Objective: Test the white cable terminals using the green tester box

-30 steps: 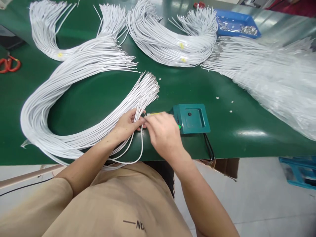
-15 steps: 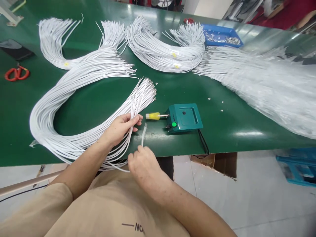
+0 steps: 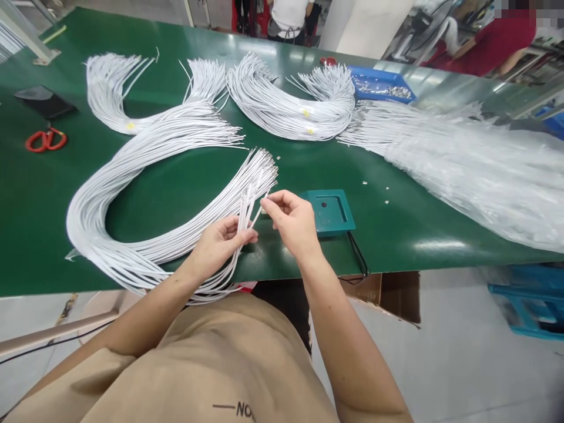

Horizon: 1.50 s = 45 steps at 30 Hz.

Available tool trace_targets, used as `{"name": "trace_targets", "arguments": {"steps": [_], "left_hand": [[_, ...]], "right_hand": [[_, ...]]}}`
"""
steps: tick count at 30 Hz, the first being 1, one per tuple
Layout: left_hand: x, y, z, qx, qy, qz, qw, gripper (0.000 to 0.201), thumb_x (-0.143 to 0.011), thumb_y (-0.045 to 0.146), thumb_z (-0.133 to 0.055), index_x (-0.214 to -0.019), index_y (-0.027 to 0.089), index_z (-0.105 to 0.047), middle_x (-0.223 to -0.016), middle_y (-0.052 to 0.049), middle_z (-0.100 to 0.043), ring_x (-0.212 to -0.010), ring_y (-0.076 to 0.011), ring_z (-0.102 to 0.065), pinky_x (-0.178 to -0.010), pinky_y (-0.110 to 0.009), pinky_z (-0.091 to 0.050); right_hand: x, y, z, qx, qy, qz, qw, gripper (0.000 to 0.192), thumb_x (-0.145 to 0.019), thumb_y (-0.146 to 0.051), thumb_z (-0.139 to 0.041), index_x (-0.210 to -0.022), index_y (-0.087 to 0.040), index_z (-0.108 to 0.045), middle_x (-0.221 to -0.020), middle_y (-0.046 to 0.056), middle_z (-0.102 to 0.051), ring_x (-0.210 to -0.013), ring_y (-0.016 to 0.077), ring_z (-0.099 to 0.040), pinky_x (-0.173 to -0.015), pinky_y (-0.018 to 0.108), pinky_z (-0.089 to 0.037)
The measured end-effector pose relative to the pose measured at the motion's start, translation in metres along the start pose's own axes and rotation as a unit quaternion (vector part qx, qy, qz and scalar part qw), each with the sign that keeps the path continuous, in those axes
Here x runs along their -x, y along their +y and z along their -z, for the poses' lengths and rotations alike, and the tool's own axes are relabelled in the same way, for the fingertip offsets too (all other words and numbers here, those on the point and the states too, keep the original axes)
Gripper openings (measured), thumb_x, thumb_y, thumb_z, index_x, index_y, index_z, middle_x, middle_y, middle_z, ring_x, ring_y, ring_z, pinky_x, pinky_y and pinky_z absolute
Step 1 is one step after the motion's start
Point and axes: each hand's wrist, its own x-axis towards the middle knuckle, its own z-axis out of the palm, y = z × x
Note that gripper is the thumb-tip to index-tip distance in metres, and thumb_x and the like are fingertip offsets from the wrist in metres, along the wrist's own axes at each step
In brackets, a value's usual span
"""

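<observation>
My left hand (image 3: pixel 224 238) is closed around several white cables (image 3: pixel 244 214) near their ends. Just to its right, my right hand (image 3: pixel 293 217) pinches the tip of a single white cable (image 3: pixel 259 212) between thumb and forefinger. A big curved bundle of white cables (image 3: pixel 94 194) lies on the table, its loose ends (image 3: pixel 264 163) fanned out beyond my hands. Behind my right hand sits a small green device (image 3: pixel 332 211) with a recessed top. Its left side and the yellow part seen earlier are mostly hidden by that hand.
Further white cable bundles (image 3: pixel 286 111) lie at the back of the green table (image 3: pixel 308 170). A plastic-wrapped bundle (image 3: pixel 476 170) covers the right side. A blue tray (image 3: pixel 383 85) holds small metal parts. Red-handled scissors (image 3: pixel 46 140) and a black phone (image 3: pixel 44 101) lie left. Co-workers (image 3: pixel 497 44) are beyond.
My right hand has risen from the table's front edge to the cable tips, in front of the green device. My left hand still holds the cables. The view has shifted slightly.
</observation>
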Motion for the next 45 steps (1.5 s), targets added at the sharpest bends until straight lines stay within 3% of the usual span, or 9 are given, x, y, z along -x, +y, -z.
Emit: {"name": "trace_targets", "arguments": {"steps": [3,8,12,18,23,26,32,37,45], "left_hand": [[-0.003,0.007,0.0,0.035,0.009,-0.032,0.999,0.025,-0.075,0.035,-0.072,-0.089,0.016,-0.063,-0.091,-0.004,-0.068,-0.09,-0.0168,-0.064,-0.083,-0.029,-0.051],[-0.012,0.009,0.0,0.05,0.004,-0.052,0.997,0.024,-0.071,0.028,-0.075,-0.08,0.016,-0.056,-0.075,0.002,-0.062,-0.069,-0.0098,-0.06,-0.062,-0.02,-0.046],[-0.012,0.003,0.0,0.032,0.015,-0.053,0.998,0.027,-0.07,0.027,-0.076,-0.08,0.017,-0.053,-0.074,0.003,-0.06,-0.066,-0.0094,-0.059,-0.062,-0.021,-0.046],[-0.01,0.002,0.0,-0.029,0.016,-0.055,0.998,0.027,-0.07,0.028,-0.075,-0.08,0.017,-0.053,-0.075,0.003,-0.061,-0.065,-0.0108,-0.06,-0.063,-0.024,-0.047],[-0.008,0.008,-0.002,-0.01,0.015,-0.051,0.999,0.024,-0.072,0.026,-0.072,-0.08,0.018,-0.051,-0.074,0.002,-0.062,-0.065,-0.0116,-0.062,-0.061,-0.024,-0.047],[-0.008,0.008,-0.002,0.0,0.012,-0.046,0.999,0.025,-0.072,0.027,-0.072,-0.078,0.018,-0.049,-0.073,0.001,-0.064,-0.065,-0.0124,-0.063,-0.061,-0.024,-0.046],[-0.005,0.007,-0.003,-0.005,-0.011,-0.042,0.999,0.025,-0.076,0.029,-0.068,-0.076,0.019,-0.045,-0.073,0.0,-0.066,-0.064,-0.0135,-0.064,-0.061,-0.025,-0.046],[-0.002,0.008,-0.001,-0.018,-0.028,-0.041,0.999,0.023,-0.079,0.027,-0.065,-0.077,0.019,-0.044,-0.074,0.0,-0.066,-0.067,-0.0133,-0.064,-0.064,-0.026,-0.047],[-0.004,0.003,0.001,0.001,0.015,-0.044,0.999,0.025,-0.074,0.028,-0.07,-0.08,0.019,-0.047,-0.076,0.002,-0.063,-0.069,-0.0137,-0.065,-0.067,-0.027,-0.049]], "right_hand": [[0.006,0.006,-0.01,-0.037,-0.01,-0.022,0.999,0.022,-0.075,-0.04,-0.066,-0.072,-0.019,-0.064,-0.066,-0.002,-0.062,-0.056,0.01,-0.049,-0.055,0.023,-0.04],[0.015,0.009,-0.019,-0.078,-0.046,-0.067,0.994,0.021,-0.075,-0.039,-0.065,-0.074,-0.018,-0.065,-0.067,-0.001,-0.065,-0.059,0.0118,-0.057,-0.056,0.023,-0.043],[0.014,0.006,-0.017,-0.062,-0.029,-0.064,0.996,0.024,-0.071,-0.041,-0.069,-0.08,-0.018,-0.066,-0.069,0.0,-0.067,-0.06,0.0133,-0.06,-0.06,0.025,-0.046],[0.013,0.004,-0.014,-0.105,0.001,-0.09,0.99,0.018,-0.07,-0.035,-0.069,-0.069,-0.017,-0.066,-0.064,-0.002,-0.061,-0.052,0.0083,-0.046,-0.054,0.024,-0.039],[0.014,0.016,-0.018,-0.315,-0.061,-0.176,0.931,0.018,-0.068,-0.033,-0.07,-0.074,-0.015,-0.067,-0.059,-0.005,-0.047,-0.049,0.0059,-0.032,-0.049,0.023,-0.031],[0.015,0.02,-0.022,-0.377,-0.086,-0.206,0.899,0.016,-0.067,-0.031,-0.069,-0.071,-0.016,-0.065,-0.056,-0.007,-0.035,-0.048,0.0058,-0.025,-0.048,0.023,-0.028],[0.009,0.011,-0.017,-0.311,-0.063,-0.164,0.934,0.021,-0.073,-0.034,-0.063,-0.086,-0.019,-0.069,-0.064,-0.005,-0.046,-0.054,0.008,-0.037,-0.053,0.024,-0.034],[0.006,0.009,-0.012,-0.243,-0.086,-0.138,0.956,0.021,-0.073,-0.039,-0.068,-0.069,-0.018,-0.068,-0.067,-0.002,-0.056,-0.057,0.0081,-0.04,-0.058,0.024,-0.036],[0.016,0.015,-0.007,-0.208,-0.056,-0.151,0.965,0.018,-0.069,-0.035,-0.072,-0.07,-0.018,-0.067,-0.069,-0.001,-0.063,-0.056,0.0076,-0.044,-0.059,0.024,-0.038]]}}
